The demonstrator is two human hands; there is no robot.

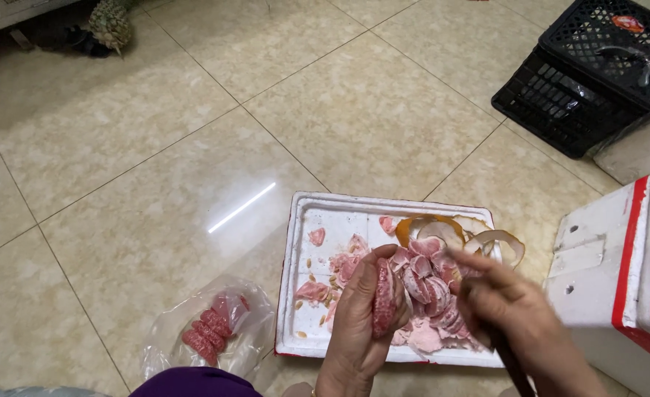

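A glossy beige tiled floor (pixel 155 184) is seen under everything. A black plastic crate (pixel 590 70) is cut off at the top right, a white foam box with red stripes (pixel 623 279) at the right edge. A white foam tray (pixel 303 294) is heaped with pink peel scraps (pixel 428 287). A peeled red pomelo segment (pixel 384 298) is gripped in the left hand (pixel 358 323). The right hand (pixel 516 320) is blurred; its grasp cannot be told. A clear plastic bag of segments (pixel 211 331) lies left of the tray.

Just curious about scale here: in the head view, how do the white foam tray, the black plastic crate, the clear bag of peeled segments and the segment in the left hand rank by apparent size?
1. White foam tray
2. Black plastic crate, though farther away, so unsure
3. Clear bag
4. Segment in the left hand
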